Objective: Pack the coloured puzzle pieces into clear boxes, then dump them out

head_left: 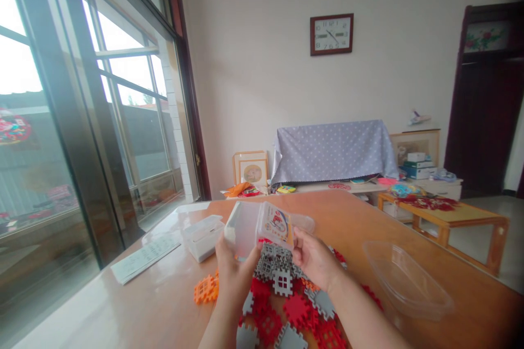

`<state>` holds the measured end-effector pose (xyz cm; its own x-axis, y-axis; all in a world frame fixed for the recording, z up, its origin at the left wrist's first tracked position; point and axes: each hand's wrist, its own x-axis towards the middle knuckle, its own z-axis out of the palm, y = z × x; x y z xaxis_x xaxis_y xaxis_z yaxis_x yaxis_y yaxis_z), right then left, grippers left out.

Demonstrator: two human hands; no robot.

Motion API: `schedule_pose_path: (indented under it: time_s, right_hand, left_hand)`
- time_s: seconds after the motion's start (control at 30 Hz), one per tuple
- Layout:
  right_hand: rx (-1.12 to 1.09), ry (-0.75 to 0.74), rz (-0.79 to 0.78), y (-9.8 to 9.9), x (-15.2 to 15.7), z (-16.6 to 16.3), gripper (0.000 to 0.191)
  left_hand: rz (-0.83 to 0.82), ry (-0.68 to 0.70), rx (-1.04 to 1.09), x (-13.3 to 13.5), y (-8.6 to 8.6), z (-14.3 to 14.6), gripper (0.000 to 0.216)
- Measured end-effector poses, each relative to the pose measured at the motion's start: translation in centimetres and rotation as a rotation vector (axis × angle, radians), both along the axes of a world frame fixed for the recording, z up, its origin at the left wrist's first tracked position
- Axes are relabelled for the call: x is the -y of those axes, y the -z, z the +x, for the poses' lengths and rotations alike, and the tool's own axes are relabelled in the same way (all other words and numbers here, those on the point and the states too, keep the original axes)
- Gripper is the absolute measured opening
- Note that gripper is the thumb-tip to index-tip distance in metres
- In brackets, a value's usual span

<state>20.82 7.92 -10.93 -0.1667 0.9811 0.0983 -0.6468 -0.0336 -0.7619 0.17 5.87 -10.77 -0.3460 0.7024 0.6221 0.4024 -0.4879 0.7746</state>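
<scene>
My left hand [234, 262] grips a translucent plastic box [245, 223], tilted above the table, with fingers and thumb around its sides. Hinged or held against its right side is a clear lid [266, 229] with a printed label [279, 224]; whether it is joined to the box I cannot tell. The fingers of my right hand [313, 256] pinch the lid's right edge. Below both hands lies a pile of interlocking plastic tiles: grey window-shaped ones [282, 282], red ones [297, 308] and plain grey ones [290, 338]. Orange tiles [206, 289] lie beside my left wrist.
Left of the box stand another clear container [202, 237] and a flat printed sheet [146, 259] on the wooden table [347, 215]. A shallow clear tray [409, 281] rests on the right. Beyond are a cloth-covered object [333, 152] and a low wooden table [483, 219].
</scene>
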Motion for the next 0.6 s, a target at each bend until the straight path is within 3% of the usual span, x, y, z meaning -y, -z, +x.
schedule_pose_path:
  time_s: [0.23,0.43,0.6]
  right_hand:
    - [0.15,0.037,-0.041,0.0,0.6,-0.5,0.046]
    - [0.31,0.259,-0.088,-0.1,0.8,-1.1,0.051]
    - [0.287,0.161,-0.134,-0.2,1.1,-1.0,0.062]
  left_hand:
    - [-0.192,0.317,0.356,-0.8,0.8,-0.1,0.063]
    - [-0.356,0.528,0.644,-1.0,1.4,0.2,0.061]
    - [-0.546,0.624,0.798,-0.5,0.8,0.8,0.074]
